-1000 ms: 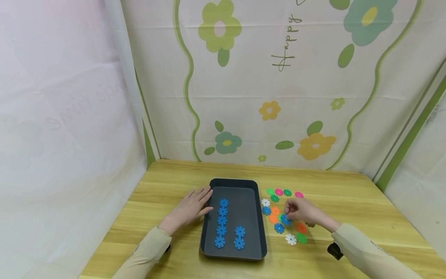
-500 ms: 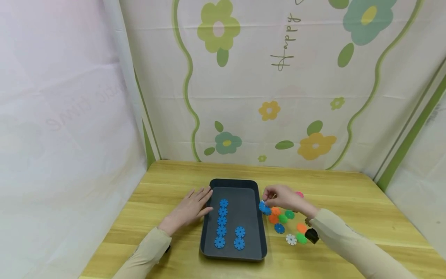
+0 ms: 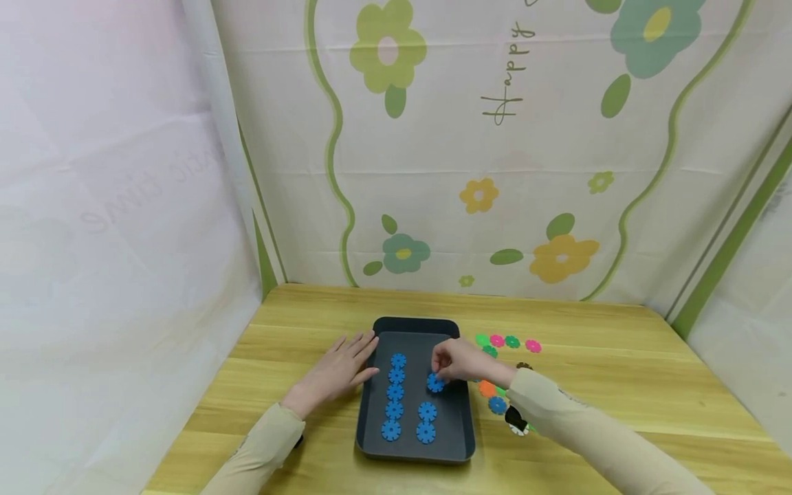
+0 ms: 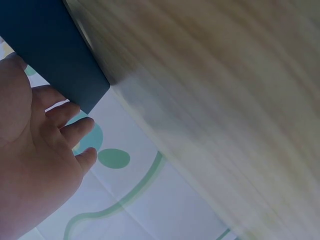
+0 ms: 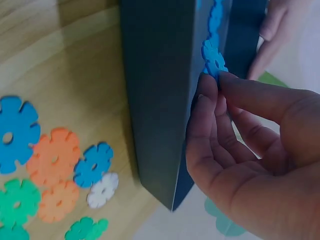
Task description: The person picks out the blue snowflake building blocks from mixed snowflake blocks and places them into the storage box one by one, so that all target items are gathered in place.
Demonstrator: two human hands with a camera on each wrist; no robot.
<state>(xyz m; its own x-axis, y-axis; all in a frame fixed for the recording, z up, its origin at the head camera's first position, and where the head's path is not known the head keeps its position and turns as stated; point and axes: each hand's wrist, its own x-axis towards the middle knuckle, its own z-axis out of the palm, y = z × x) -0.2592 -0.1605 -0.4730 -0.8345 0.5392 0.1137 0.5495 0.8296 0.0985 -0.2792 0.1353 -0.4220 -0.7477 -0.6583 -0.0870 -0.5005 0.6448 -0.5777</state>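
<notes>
Between thumb and fingertips, my right hand point(image 3: 458, 360) pinches a blue notched plastic disc point(image 3: 436, 383) over the right half of the dark tray point(image 3: 413, 448). The right wrist view shows the pinched disc point(image 5: 214, 59) edge-on inside the tray's wall. Just below it in the tray lie two blue discs point(image 3: 426, 422) in a short column. Along the tray's left half runs a longer column of several blue discs point(image 3: 394, 392). My left hand point(image 3: 337, 368) rests on the tray's left rim with straight fingers, and the left wrist view has this hand point(image 4: 50, 145) against the outer wall.
Right of the tray, loose discs in several colours lie on the wooden table, among them pink point(image 3: 533, 346), orange point(image 3: 487, 388) and blue point(image 3: 497, 405) ones. My right forearm covers part of them. A flowered curtain point(image 3: 433, 172) stands behind the table.
My right hand has carried a blue disc left from the loose pile, over the tray's right rim and into the tray's right half. The left hand has stayed still.
</notes>
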